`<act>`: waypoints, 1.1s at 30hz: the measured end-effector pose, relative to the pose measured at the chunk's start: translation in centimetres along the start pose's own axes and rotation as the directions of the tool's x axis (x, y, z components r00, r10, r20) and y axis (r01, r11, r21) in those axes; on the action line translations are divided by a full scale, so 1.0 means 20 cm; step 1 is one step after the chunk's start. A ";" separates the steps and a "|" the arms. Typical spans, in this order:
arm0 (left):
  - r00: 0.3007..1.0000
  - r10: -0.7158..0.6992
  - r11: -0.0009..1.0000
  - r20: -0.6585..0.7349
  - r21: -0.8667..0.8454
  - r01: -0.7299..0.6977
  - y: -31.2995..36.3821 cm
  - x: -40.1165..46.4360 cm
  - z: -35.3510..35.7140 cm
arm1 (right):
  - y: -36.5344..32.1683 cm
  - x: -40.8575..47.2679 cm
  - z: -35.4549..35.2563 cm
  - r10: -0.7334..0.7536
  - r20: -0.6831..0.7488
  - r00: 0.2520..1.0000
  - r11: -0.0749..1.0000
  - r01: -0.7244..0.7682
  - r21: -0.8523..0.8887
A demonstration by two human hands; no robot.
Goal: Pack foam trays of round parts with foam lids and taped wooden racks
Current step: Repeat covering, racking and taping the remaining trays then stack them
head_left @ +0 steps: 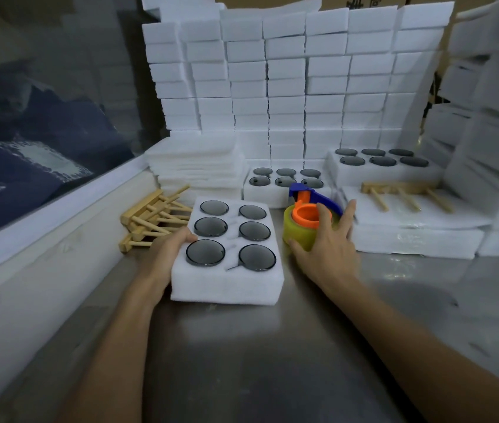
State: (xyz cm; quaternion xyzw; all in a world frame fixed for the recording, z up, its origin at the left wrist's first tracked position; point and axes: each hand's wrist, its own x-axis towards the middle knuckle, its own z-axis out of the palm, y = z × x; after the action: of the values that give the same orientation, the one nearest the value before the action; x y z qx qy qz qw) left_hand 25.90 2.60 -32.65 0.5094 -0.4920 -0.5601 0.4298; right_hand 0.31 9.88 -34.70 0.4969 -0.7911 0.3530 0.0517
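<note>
1. Left hand (167,254) clamped on the left edge of the near foam tray (227,282), thumb hooked over the top rim, fingers hidden down the side.
2. Tray sat flat on the steel table (257,361), front and centre, six dark round parts (205,252) seated in two columns of three.
3. Right hand (326,248) spread wide over the yellow tape roll (298,232), thumb low against its front, fingertips draped past the orange core; touching for sure, grip not fully closed.
4. Tape dispenser (312,198), blue handle and orange hub, stood just right of the tray, roll touching the table.
5. Pile of wooden racks (150,221) heaped just left of the tray, behind the left hand.
6. Another wooden rack (407,192) lay on a wrapped foam stack (419,236) at right.
7. Two more filled trays (285,184) parked behind, one beyond the dispenser, one further right.
8. Pile of flat foam lids (196,166) behind the racks; wall of white foam blocks (288,71) at the back.
</note>
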 end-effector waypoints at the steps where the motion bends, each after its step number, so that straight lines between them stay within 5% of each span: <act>1: 1.000 -0.004 1.000 -0.004 0.013 0.004 0.00 0.00 0.00 | 0.00 -0.01 -0.01 -0.009 -0.009 1.000 0.999 0.009 -0.035; 4: 1.000 0.020 0.996 -0.004 0.084 -0.019 0.01 -0.02 0.01 | 0.01 -0.04 -0.05 -0.100 -0.148 0.984 0.993 0.089 -0.082; 7: 0.996 0.090 0.972 -0.015 0.217 -0.085 0.02 -0.04 0.03 | 0.00 -0.06 -0.09 -0.169 -0.268 0.948 0.949 0.230 0.216; 12: 0.983 0.185 0.875 0.018 0.453 -0.173 0.01 -0.06 0.09 | 0.00 -0.10 -0.07 -0.144 0.011 0.989 0.797 0.109 0.594; 33: 0.976 0.135 0.916 -0.173 0.398 -0.056 0.06 -0.04 0.10 | -0.01 -0.08 -0.08 -0.164 0.246 0.955 0.714 -0.057 0.698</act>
State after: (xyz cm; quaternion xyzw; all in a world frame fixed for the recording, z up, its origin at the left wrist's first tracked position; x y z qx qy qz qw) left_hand 23.94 3.45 -31.41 0.6129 -0.5732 -0.3759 0.3930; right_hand 0.92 11.99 -34.11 0.5485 -0.5829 0.5467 -0.2458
